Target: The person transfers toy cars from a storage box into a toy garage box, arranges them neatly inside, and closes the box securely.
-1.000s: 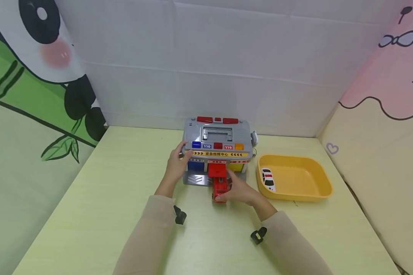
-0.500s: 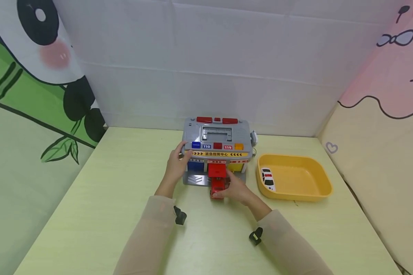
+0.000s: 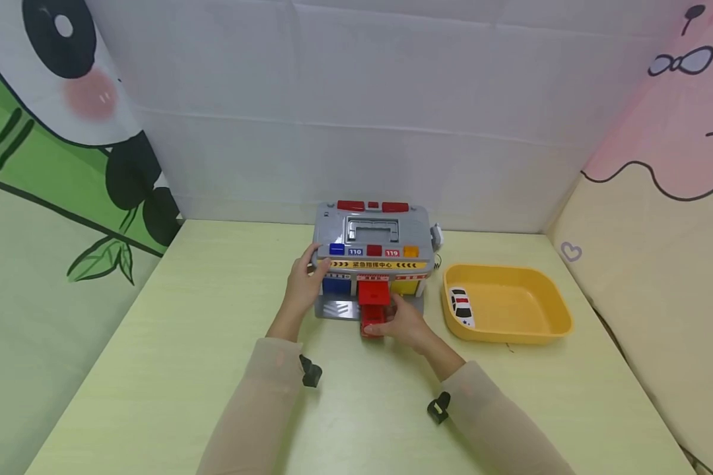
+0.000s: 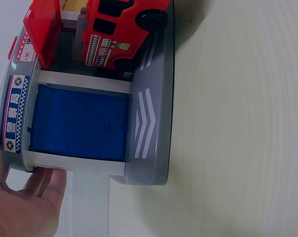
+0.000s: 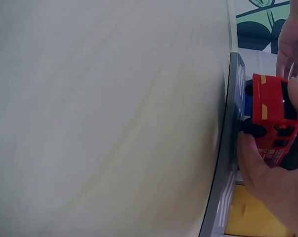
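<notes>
A grey toy emergency station [image 3: 412, 231] stands on the table, with lights and a handle on its roof. My left hand [image 3: 302, 287] grips its left end, the thumb at the roof's front edge. In the middle doorway the red door [image 3: 373, 291] is swung up. My right hand [image 3: 408, 324] holds a red toy fire truck [image 3: 372, 316] from its right side, rear toward that doorway. On the left wrist view the truck [image 4: 114, 34] sits over the grey ramp [image 4: 151, 118], beside the lowered blue door [image 4: 79, 121]. A yellow door [image 5: 252, 212] shows in the right wrist view.
Right of the station is a yellow tray [image 3: 523, 303] with a white toy police car [image 3: 462, 307] at its left end. A white cloth wall [image 3: 368, 158] rises behind the table [image 3: 172, 369]; printed cloths flank both sides.
My right hand has pushed the fire truck backward, away from me, deeper under the raised red door. My left hand keeps its hold on the station.
</notes>
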A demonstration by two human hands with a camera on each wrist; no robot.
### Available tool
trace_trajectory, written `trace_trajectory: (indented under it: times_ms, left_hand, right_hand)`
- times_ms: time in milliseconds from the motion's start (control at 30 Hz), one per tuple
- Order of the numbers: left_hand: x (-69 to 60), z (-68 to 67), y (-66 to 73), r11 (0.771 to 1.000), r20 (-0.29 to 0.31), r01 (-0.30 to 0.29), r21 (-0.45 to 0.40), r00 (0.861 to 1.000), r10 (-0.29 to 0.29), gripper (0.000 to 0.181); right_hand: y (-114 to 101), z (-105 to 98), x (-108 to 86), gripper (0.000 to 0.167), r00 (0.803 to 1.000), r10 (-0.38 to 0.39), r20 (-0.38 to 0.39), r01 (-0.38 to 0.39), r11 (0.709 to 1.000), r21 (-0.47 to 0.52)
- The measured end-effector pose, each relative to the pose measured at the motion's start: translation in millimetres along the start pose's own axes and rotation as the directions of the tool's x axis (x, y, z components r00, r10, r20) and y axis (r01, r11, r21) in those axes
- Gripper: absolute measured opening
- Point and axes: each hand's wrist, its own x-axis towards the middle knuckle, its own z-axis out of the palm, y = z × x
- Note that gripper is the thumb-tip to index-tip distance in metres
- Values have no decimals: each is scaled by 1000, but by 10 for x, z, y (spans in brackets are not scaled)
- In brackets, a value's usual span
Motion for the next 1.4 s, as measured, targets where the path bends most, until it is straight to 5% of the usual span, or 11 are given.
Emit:
trace_trajectory:
  times_ms: [300,967,1200,1400]
  left_hand:
    - [13,2,-29,1000,1,7,-2,1000,-7,51]
    - [27,6,-31,1000,3,0,-5,1000,0,51]
    - [18,4,-29,1000,5,3,2,1000,-3,51]
    - [19,-3,-30,1000,8,5,6,1000,-5,52]
  right_hand:
    - [-73,14,36,88,998,26,-65,-25,1000,16]
    - [-38,-1,108,36,993,50,-109,-52,999,-12]
    - [0,-8,112,30,982,30,-186,-29,1000,9]
    - [14,-11,94,27,986,38,-165,-35,999,23]
